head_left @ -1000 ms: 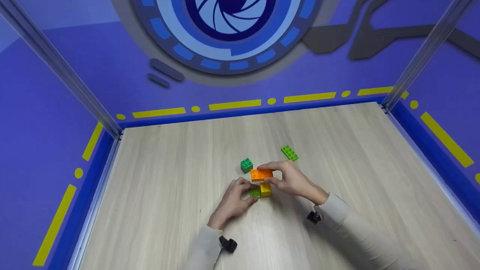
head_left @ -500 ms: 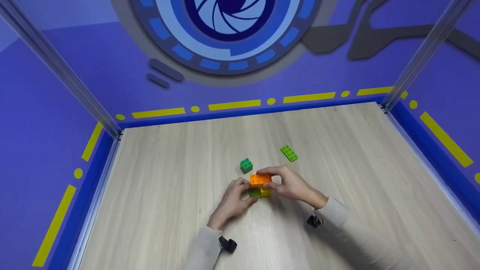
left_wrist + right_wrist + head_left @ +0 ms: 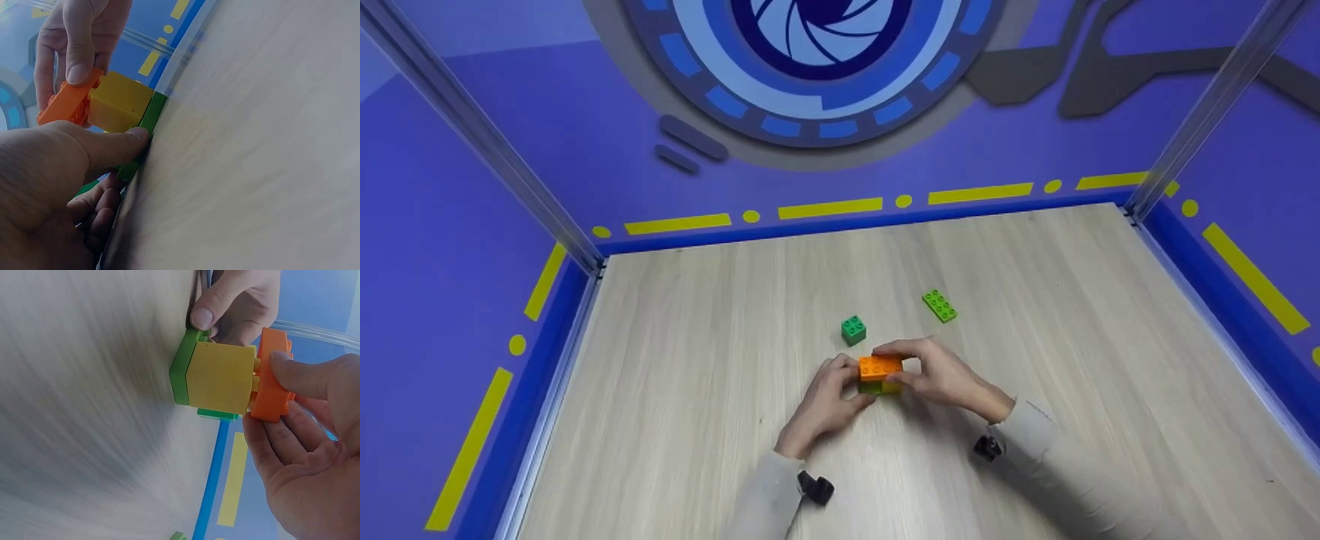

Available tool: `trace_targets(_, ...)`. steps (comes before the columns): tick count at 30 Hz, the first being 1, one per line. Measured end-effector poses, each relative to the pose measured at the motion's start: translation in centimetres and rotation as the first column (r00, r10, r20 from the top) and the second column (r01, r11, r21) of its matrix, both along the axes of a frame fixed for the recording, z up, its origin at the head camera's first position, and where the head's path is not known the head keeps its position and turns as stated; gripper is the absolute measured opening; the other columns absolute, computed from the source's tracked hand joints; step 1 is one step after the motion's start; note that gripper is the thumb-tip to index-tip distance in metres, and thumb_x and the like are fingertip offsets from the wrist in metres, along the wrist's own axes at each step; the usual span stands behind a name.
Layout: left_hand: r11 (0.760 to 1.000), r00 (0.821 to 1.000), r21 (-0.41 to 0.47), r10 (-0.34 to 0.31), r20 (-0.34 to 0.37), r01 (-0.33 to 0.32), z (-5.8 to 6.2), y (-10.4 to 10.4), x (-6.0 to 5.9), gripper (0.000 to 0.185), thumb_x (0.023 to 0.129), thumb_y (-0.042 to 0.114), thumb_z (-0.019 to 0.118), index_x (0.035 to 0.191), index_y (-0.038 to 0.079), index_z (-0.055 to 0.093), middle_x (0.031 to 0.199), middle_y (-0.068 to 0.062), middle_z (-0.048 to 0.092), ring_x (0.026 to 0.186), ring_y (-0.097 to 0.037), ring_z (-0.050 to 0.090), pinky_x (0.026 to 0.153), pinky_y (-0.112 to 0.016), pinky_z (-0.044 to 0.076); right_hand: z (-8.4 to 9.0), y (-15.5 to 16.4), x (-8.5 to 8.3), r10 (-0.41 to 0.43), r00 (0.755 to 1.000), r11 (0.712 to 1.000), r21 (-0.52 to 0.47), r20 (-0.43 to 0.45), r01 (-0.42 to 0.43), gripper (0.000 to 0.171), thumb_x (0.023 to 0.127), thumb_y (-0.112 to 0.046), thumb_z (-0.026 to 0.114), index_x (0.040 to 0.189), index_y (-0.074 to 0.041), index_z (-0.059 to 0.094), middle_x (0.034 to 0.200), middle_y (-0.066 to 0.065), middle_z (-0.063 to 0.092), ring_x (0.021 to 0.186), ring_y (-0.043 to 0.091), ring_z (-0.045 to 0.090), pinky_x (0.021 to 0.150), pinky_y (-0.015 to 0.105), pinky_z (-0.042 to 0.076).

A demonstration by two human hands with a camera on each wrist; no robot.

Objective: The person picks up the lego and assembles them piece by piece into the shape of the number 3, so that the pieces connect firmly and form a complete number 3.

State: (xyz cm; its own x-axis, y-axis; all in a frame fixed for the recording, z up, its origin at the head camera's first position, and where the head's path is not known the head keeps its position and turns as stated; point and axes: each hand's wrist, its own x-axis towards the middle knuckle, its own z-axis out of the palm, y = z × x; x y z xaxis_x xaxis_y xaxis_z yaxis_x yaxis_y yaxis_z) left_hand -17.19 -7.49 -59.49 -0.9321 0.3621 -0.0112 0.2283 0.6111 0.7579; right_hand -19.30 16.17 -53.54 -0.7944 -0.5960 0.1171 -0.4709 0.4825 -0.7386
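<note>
An orange brick [image 3: 880, 367] is pinched by the right hand [image 3: 941, 373], thumb on its near edge and fingers curled over the far edge, and is held directly above a yellow block [image 3: 220, 378], so close that the yellow block's studs are just meeting its underside; whether it is fully seated cannot be told. In the right wrist view the orange brick's long axis is seen to run across the yellow block, overhanging it on both sides. The yellow block stands on a flat green plate [image 3: 183, 367], which lies on the wooden table [image 3: 1035, 315]. The plate is pinned at its edge by the left hand [image 3: 826, 396], the thumb tip [image 3: 136, 135] pressed against the plate's side and the other fingers curled beneath, just left of the yellow block. Of the two hands the right is the one on top of the stack, the left low beside its base. Beyond the yellow block, a little to the left, a small dark green cube [image 3: 853, 329] is standing alone; further off to the right a light green flat brick [image 3: 939, 306] lies askew. The table is pale wood grain, enclosed by purple walls [image 3: 472, 247] with yellow dashes and a blue skirting, metal posts at the corners.
</note>
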Motion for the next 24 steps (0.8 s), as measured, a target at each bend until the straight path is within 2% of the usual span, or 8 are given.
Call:
trace_targets(11,1.0,1.0,0.019,0.008,-0.014,-0.008,-0.2,-0.06,-0.12,0.022,0.097,0.026,0.081,0.111,0.012,0.073,0.119,0.009,0.056,0.117,-0.016,0.052,0.106,-0.039,0.048,-0.35,0.28,-0.1,0.009,1.0,1.0,-0.001,0.025,-0.009,0.041,0.097,0.0,0.075,0.137,-0.006,0.072,0.135,0.007,0.075,0.125,0.023,0.071,0.109,0.045,0.057)
trace_targets(24,1.0,0.999,-0.004,-0.004,-0.032,0.004,0.0,-0.1,-0.07,0.025,0.099,0.026,0.079,0.119,0.012,0.076,0.12,0.007,0.06,0.116,-0.016,0.054,0.105,-0.039,0.049,-0.57,0.38,-0.01,0.025,1.0,1.0,-0.012,0.019,-0.024,0.042,0.096,-0.002,0.077,0.137,-0.007,0.072,0.135,0.007,0.075,0.127,0.025,0.07,0.11,0.047,0.055)
